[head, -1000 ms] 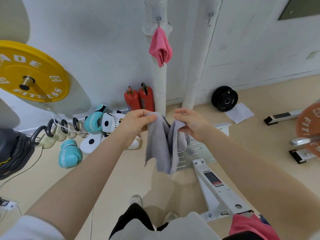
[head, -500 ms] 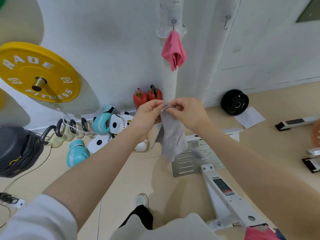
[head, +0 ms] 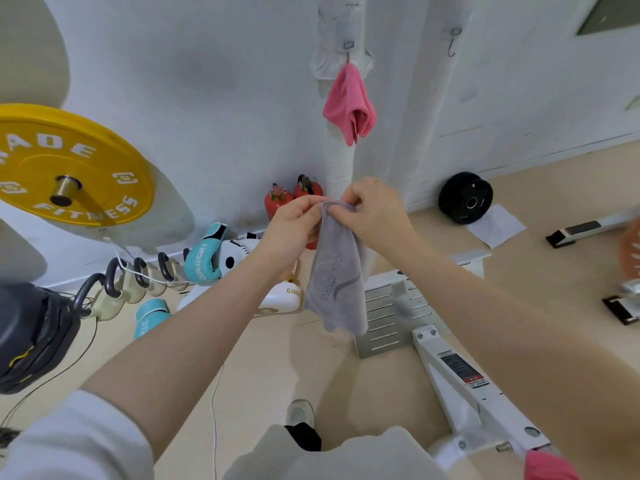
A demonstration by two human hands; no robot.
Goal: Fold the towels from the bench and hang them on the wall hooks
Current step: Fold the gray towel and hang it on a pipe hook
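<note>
Grey towel (head: 337, 282): one, folded narrow, hanging limp from its top edge; faint lettering runs down its face, too blurred to read whole. My left hand (head: 294, 225) and right hand (head: 372, 211) are close together in front of me, each pinching that top edge between fingertips and thumb, above the floor near the wall.

Pink towels: two. One pink towel (head: 349, 102) hangs bunched from a wall hook (head: 348, 46) on the wrapped pipe; a second pink cloth (head: 549, 465) is cut off at the bottom edge of the view.

Wall hooks: two seen; the second hook (head: 452, 41) is bare.

Fire extinguishers (head: 277, 204): two, red, partly hidden behind my left hand.

Weight plates: one yellow plate (head: 69, 164), one black plate (head: 465, 199) against the wall.

White bench frame (head: 464, 386): lower right, partly cut off.
</note>
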